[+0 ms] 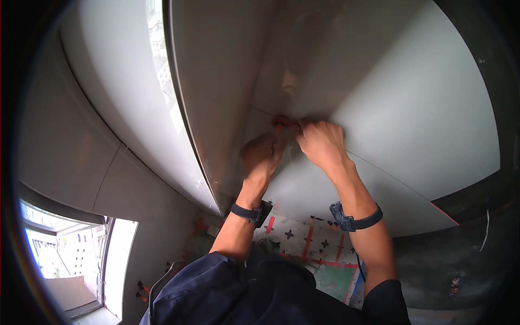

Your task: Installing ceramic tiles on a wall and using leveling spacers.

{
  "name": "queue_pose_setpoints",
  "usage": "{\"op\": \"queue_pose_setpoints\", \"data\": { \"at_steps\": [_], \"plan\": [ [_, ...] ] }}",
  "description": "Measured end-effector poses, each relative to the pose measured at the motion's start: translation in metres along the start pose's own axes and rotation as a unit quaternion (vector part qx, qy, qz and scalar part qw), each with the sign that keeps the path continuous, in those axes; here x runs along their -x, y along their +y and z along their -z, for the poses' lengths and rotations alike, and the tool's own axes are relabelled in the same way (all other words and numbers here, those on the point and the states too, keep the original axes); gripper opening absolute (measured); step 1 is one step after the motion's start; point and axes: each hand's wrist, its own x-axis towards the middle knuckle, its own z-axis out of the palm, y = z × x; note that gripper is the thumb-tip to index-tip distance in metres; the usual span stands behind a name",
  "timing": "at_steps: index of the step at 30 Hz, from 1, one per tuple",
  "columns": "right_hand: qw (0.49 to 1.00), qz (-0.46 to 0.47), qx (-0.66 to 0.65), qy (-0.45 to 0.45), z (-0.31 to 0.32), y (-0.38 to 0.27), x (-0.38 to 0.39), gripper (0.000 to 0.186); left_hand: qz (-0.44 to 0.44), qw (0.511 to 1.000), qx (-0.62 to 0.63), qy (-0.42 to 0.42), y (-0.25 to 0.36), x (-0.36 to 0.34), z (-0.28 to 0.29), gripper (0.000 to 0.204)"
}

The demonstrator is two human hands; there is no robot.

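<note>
The red clip [280,122] sits in the joint between two large grey wall tiles [411,97], at about 12 o'clock from the hands. The left hand [261,157] is curled with its fingertips at the clip; the right hand [322,143] pinches it from 3 o'clock. Uneven pull could snap the clip or shift a tile out of level. Patterned floor tiles [295,238] with red spacers lie at 6 o'clock; a window [65,254] sits at 8 o'clock. Both wrists wear dark bands.
</note>
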Motion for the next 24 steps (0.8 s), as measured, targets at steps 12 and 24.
{"op": "queue_pose_setpoints", "data": {
  "at_steps": [12, 24],
  "plan": [
    [0.999, -0.022, 0.0, 0.041, -0.018, -0.006, 0.005, 0.023, -0.092, 0.991, -0.098, -0.007, 0.002, -0.017, 0.002, 0.045],
    [0.979, -0.132, -0.115, 0.105, -0.055, -0.011, 0.017, 0.023, 0.043, 0.997, 0.021, -0.059, 0.005, -0.009, -0.004, 0.05]
  ]
}}
